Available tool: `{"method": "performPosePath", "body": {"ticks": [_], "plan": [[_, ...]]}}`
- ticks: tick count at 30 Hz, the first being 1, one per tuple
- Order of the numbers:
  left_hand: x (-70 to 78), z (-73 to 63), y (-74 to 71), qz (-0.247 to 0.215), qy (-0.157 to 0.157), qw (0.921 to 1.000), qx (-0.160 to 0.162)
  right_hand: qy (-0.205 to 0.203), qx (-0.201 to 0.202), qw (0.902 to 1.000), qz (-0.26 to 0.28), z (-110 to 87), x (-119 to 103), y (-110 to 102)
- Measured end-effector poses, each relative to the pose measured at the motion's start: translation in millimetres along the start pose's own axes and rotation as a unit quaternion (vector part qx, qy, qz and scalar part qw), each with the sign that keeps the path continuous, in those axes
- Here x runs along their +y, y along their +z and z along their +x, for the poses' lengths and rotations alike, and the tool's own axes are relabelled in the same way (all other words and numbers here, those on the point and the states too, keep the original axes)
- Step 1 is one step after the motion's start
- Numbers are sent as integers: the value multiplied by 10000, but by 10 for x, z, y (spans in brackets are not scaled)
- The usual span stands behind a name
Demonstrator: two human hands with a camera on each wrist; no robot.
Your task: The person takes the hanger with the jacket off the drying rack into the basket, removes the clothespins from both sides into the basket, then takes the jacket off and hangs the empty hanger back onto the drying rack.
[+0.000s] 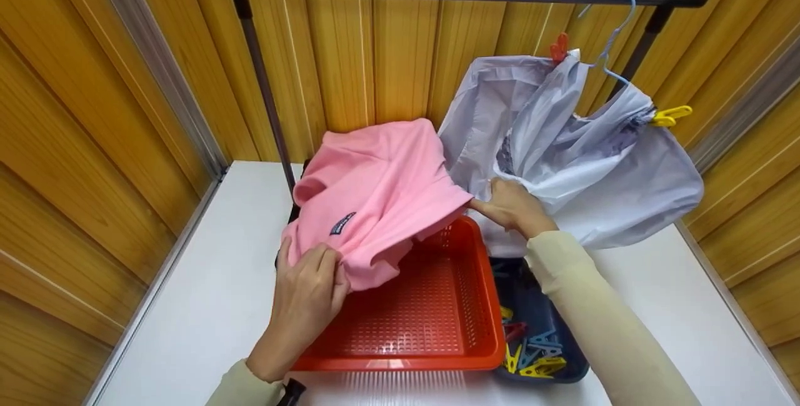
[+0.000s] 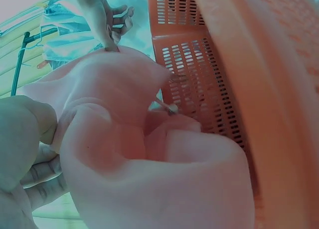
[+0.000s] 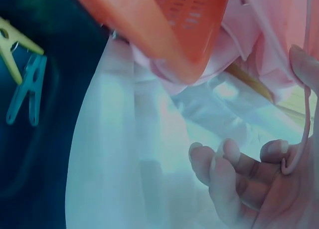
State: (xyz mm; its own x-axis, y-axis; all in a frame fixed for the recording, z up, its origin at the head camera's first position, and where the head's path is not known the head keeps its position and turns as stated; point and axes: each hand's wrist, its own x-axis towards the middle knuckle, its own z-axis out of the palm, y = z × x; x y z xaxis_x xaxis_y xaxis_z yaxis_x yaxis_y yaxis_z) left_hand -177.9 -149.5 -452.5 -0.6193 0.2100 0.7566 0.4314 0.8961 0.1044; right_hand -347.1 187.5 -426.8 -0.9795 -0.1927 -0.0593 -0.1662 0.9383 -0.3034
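While a pink garment (image 1: 387,187) slants over the red basket's (image 1: 425,318) far half, the left hand (image 1: 306,290) grips its near end at left, the right hand (image 1: 515,207) its other end by the basket's far-right corner.

The left arm (image 1: 247,386) is angling up and right, with little of the forearm showing. The left wrist (image 1: 269,351) is lying bare beyond the sleeve cuff. The left hand (image 1: 310,284) is gripping, back upward, fingers curling under. The right arm (image 1: 603,312) is slanting up and left, showing more forearm. The right hand (image 1: 509,206) is reaching farther forward, its thumb (image 3: 305,68) pinching and its fingers (image 3: 225,186) bending loosely, apart from the thumb.
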Motion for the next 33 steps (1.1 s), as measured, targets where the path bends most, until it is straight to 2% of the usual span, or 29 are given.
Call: {"method": "performPosePath", "body": {"ticks": [8, 11, 21, 27, 33], "plan": [[-46, -7, -15, 15, 24, 10000, -61, 38, -62, 10000, 64, 31, 44, -12], [-70, -3, -15, -33, -77, 10000, -45, -1, -16, 10000, 38, 19, 27, -19], [16, 71, 56, -216, -178, 9996, -97, -260, 579, 9978, -197, -23, -70, -23], [178, 138, 99, -392, -381, 9969, -564, -239, 596, 9978, -179, -35, -115, -42], [381, 188, 185, -4, -148, 9950, -985, -246, 622, 9977, -133, -36, -156, -56]]}}
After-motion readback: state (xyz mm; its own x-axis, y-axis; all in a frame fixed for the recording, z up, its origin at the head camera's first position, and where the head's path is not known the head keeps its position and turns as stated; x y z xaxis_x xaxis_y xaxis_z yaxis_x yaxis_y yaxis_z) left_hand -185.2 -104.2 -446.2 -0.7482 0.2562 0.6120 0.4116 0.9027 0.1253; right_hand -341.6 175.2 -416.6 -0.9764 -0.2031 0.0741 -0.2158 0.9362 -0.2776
